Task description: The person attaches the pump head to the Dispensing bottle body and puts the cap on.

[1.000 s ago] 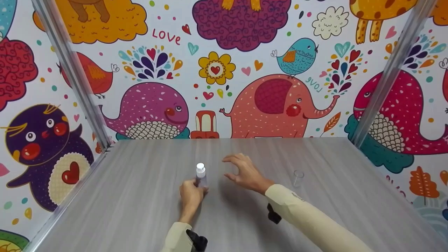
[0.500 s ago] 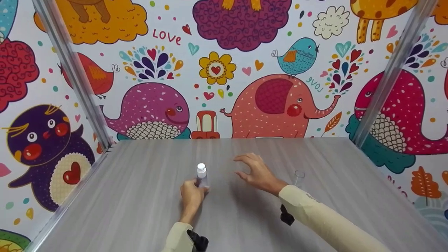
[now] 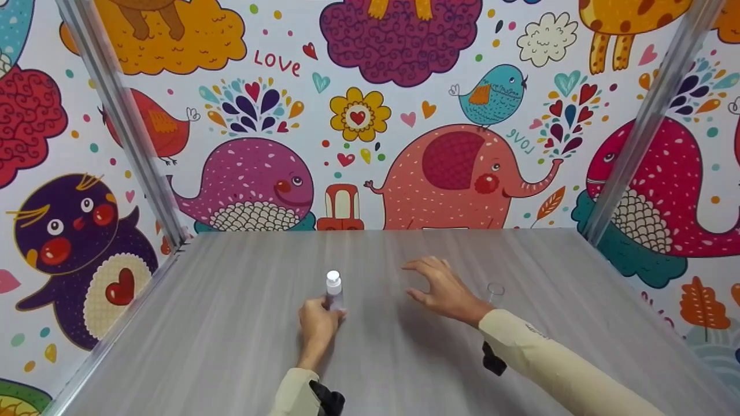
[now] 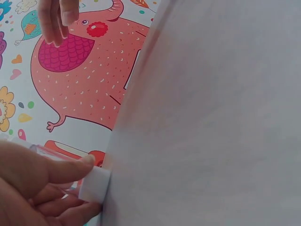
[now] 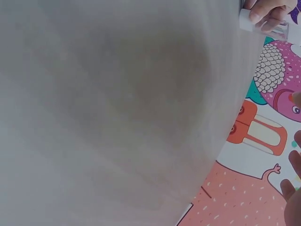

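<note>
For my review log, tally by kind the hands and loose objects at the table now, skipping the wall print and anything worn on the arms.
Bottles: 1 (white-capped bottle)
Cups: 1 (clear cup, partly hidden)
Hands: 2 (left hand, gripping the bottle; right hand, holding nothing)
Total: 4

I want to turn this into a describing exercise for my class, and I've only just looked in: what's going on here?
A person's left hand grips a clear bottle with a white top, holding it upright. The right hand is raised over the table, holding nothing, its thumb and fingers apart. Beyond it, on the person's right, is a small clear cup, its lower part hidden in the head view. Neither hand holds the cup.
</note>
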Demonstrator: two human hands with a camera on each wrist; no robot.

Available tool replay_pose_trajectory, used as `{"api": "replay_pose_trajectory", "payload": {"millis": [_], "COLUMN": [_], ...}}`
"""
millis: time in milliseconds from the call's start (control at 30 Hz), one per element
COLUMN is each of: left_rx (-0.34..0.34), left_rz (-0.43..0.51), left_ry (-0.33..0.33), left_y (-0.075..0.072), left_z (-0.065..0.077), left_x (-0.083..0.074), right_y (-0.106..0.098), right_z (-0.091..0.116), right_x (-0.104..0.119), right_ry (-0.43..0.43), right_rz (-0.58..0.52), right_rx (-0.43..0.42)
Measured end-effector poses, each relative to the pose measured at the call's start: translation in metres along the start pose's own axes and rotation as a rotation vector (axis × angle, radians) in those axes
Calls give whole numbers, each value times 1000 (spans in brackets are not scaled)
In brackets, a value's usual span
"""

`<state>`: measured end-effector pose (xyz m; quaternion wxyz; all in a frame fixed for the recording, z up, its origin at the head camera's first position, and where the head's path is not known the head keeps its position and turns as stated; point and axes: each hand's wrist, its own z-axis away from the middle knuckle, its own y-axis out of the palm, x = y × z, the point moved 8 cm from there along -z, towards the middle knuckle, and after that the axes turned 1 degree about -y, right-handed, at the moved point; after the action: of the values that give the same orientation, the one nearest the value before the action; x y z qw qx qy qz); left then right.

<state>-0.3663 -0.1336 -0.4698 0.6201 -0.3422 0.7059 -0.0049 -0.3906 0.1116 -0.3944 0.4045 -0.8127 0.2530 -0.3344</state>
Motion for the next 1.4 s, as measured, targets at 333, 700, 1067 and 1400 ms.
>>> {"api": "replay_pose_trajectory", "payload": {"millis": [333,700,1067,1400], "left_rx": [13,11,-11,-13], "left_rz": [14,30,33,34], "left_ry": [-2,6,14,-2], "left_y": [0,-1,-2,-1], "left_z": [0,0,1,0], "left_x": [0,-1,0,-1], "right_y": [-10,-20,-28,-27], "right_z": [17,42,58,70], "right_x": [-22,-54,-76,-97], "right_ry": [21,86,74,181], "right_rz": [12,79,91,86], "right_rx": [-24,-52,-83,-46]}}
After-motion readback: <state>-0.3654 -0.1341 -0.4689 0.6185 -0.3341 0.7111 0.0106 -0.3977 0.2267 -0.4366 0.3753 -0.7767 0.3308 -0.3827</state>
